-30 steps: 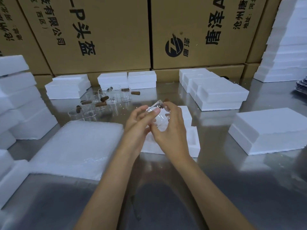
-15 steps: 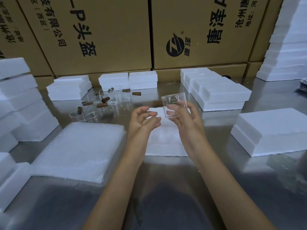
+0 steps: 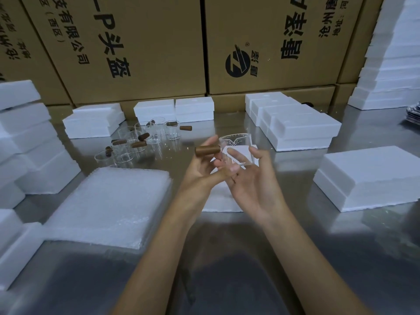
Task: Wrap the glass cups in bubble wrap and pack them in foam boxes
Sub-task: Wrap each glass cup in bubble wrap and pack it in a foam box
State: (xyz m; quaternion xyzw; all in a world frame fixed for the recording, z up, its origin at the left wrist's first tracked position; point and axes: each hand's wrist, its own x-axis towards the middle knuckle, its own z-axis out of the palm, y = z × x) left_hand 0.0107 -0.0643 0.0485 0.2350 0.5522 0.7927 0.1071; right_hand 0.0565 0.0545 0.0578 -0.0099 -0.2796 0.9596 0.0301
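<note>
A clear glass cup (image 3: pixel 237 145) with a brown wooden handle (image 3: pixel 207 151) is held above the steel table at mid view. My left hand (image 3: pixel 200 169) pinches the handle, which points left. My right hand (image 3: pixel 252 180) lies palm up, its fingers and thumb curled round the glass body. Under the hands lies a white foam box (image 3: pixel 218 202), mostly hidden by them. A stack of bubble wrap sheets (image 3: pixel 109 205) lies flat to the left. Several more glass cups with brown handles (image 3: pixel 141 142) stand farther back on the left.
Closed white foam boxes stand all round: a pile at the left edge (image 3: pixel 25 142), pairs at the back (image 3: pixel 172 111), a row at back right (image 3: pixel 295 123), one at right (image 3: pixel 372 176). Big cardboard cartons (image 3: pixel 261 42) wall off the back.
The cup rose from low over the foam box and turned, so its brown handle now shows on the left. My left hand, free half a second ago, has taken the handle.
</note>
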